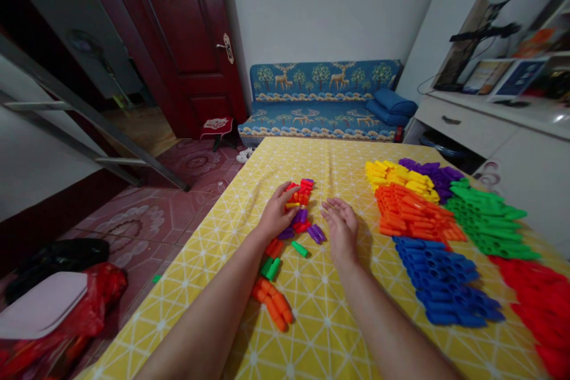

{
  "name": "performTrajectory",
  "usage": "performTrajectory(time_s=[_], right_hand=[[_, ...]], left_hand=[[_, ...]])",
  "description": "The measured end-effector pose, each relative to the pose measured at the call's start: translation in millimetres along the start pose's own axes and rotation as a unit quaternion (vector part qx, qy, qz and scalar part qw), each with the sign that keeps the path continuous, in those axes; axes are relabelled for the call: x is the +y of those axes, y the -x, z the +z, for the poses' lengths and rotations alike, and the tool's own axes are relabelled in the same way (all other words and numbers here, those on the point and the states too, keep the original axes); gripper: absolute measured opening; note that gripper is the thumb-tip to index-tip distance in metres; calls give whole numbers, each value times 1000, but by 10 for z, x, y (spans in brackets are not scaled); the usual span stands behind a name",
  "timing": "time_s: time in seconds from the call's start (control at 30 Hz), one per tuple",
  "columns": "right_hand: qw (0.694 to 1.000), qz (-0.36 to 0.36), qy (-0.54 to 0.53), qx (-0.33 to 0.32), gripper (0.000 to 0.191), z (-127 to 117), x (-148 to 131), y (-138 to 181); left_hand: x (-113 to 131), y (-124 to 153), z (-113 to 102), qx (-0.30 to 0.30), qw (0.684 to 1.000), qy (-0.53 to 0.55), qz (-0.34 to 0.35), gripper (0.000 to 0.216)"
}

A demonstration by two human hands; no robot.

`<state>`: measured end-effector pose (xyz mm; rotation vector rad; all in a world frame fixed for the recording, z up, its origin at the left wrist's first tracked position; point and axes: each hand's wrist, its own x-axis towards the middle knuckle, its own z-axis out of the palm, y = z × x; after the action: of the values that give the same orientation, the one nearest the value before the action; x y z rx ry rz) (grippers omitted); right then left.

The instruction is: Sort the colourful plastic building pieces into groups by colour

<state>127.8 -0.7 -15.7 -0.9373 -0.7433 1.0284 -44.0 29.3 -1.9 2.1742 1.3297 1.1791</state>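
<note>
My left hand (276, 212) reaches over a loose mixed pile of small bullet-shaped plastic tubes. Its fingers are apart, beside red tubes (305, 191) and a yellow tube (293, 205); whether it touches them I cannot tell. Just right of the pile hovers my right hand (342, 228), its fingers loosely bent and nothing visible in them. Between the hands lie purple tubes (316, 234). Closer to me are a single green tube (300, 249), a green pair (270, 268) and several orange tubes (274, 303) beside my left forearm.
Sorted stacks of yellow (401, 179), purple (434, 177), orange (412, 214), green (487, 219), blue (445, 282) and red tubes (538, 309) fill the right side of the yellow-patterned tablecloth (325, 332). A blue sofa (312, 113) stands beyond the table.
</note>
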Motion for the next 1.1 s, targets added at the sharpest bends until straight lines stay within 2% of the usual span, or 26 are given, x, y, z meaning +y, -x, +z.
performTrajectory(time_s=[0.13, 0.23, 0.33, 0.43, 0.53, 0.63, 0.73, 0.83, 0.9, 1.0, 1.1], right_hand=[[1000, -5, 29, -6, 36, 9, 0, 7], [999, -11, 47, -14, 36, 12, 7, 10], [998, -15, 60, -18, 34, 9, 5, 5], [997, -15, 68, -24, 32, 10, -7, 2], [997, -19, 72, -30, 32, 10, -1, -2], [995, -28, 93, -36, 32, -3, 40, -16], [989, -59, 125, -49, 41, -15, 79, -22], [980, -95, 143, -104, 57, -3, 67, 1], [976, -88, 131, -152, 62, 18, 40, 27], [977, -45, 86, -191, 59, 47, 15, 52], [981, -27, 83, -173, 48, 47, 33, 41]], left_hand=[[2, -242, 22, -38, 996, -63, -50, 60], [25, -481, 96, -104, 988, -102, -56, 65], [48, -647, 198, -134, 978, -150, -52, 64], [85, -678, 250, -138, 969, -198, -48, 51], [135, -584, 223, -132, 971, -198, -18, 33], [183, -416, 147, -124, 981, -149, 7, 27], [234, -239, 65, -98, 995, -25, -5, 25], [298, -114, 2, -71, 989, 125, -42, 24], [341, -73, -23, -85, 976, 195, -53, 31], [368, -55, -23, -118, 959, 250, -58, 40], [341, -47, 10, -107, 953, 278, -54, 43]])
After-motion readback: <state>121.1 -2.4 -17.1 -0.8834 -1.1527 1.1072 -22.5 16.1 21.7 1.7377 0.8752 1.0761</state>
